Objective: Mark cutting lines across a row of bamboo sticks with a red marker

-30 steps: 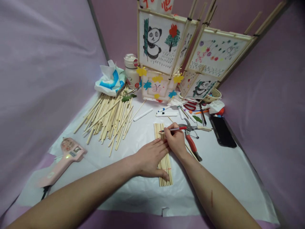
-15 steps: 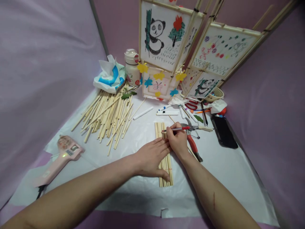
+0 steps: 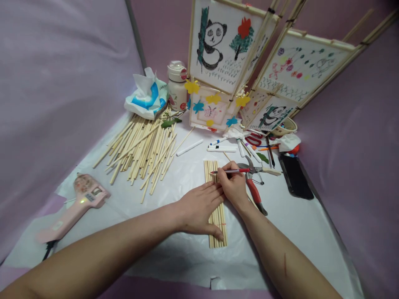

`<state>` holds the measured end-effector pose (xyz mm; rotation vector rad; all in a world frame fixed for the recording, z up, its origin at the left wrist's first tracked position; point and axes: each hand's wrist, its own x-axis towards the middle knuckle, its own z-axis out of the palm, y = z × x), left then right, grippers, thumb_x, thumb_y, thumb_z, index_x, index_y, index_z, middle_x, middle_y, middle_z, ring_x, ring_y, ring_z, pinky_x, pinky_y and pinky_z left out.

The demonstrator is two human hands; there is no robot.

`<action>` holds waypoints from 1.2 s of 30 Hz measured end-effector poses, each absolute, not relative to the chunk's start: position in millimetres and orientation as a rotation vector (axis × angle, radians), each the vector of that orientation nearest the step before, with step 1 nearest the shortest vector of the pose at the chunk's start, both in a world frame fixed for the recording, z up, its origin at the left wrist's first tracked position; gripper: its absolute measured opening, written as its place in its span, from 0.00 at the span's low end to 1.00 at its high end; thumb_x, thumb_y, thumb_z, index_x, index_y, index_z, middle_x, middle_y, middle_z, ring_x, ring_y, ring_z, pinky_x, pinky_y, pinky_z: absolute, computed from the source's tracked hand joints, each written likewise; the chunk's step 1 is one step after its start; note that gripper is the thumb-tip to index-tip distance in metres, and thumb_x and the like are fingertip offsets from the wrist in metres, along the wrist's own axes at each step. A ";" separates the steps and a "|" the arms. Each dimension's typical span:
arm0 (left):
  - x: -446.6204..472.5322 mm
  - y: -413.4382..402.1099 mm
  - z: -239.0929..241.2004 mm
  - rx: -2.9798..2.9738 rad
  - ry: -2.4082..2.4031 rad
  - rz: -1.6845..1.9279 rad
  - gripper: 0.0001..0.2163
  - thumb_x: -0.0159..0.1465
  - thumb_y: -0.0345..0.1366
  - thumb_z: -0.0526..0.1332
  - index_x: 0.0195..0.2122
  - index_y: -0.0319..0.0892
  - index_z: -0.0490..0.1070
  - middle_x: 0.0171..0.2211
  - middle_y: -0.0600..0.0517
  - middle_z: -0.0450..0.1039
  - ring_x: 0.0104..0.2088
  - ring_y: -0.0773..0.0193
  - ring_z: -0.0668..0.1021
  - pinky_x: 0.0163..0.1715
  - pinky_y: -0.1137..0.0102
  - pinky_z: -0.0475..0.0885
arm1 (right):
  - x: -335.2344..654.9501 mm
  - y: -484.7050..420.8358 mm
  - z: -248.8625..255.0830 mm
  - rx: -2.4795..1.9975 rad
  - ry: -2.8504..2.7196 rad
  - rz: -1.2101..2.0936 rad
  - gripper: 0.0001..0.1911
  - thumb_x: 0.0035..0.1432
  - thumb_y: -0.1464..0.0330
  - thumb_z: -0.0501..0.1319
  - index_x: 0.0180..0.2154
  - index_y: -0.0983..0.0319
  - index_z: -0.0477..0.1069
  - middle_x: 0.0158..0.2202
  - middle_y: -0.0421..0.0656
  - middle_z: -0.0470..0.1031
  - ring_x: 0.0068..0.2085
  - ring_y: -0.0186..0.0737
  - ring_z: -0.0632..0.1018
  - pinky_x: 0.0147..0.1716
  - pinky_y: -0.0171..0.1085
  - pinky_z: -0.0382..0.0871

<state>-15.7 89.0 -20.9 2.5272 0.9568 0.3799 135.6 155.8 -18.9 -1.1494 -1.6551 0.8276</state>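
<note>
A neat row of short bamboo sticks [image 3: 212, 171] lies side by side on the white sheet [image 3: 174, 257]. My left hand [image 3: 199, 207] lies flat on the row's middle, fingers stretched out and pressing it down. My right hand [image 3: 232, 187] is closed on a red pen [image 3: 229, 170]. The pen's tip touches the sticks near their far end. A thin red line shows on the sticks near their near end.
A loose pile of long bamboo sticks [image 3: 143, 147] lies at the left. A pink glue gun [image 3: 75, 203] sits near the left edge. Red-handled pliers [image 3: 254, 182], markers [image 3: 222, 146] and a black phone [image 3: 296, 176] lie at the right. Painted paper screens [image 3: 237, 54], a bottle [image 3: 177, 85] and a tissue pack [image 3: 146, 97] stand behind.
Both hands stay on the row of sticks; the pen tip has barely shifted. The view has tilted slightly, so everything sits a bit to the right.
</note>
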 end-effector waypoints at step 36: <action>-16.0 88.9 -16.8 2.492 0.963 0.390 0.48 0.59 0.67 0.62 0.68 0.32 0.57 0.69 0.35 0.57 0.72 0.45 0.55 0.72 0.58 0.41 | 121.8 166.2 -23.6 -1.137 -1.780 0.827 0.11 0.58 0.68 0.58 0.25 0.56 0.60 0.19 0.33 0.63 0.23 0.35 0.68 0.25 0.35 0.60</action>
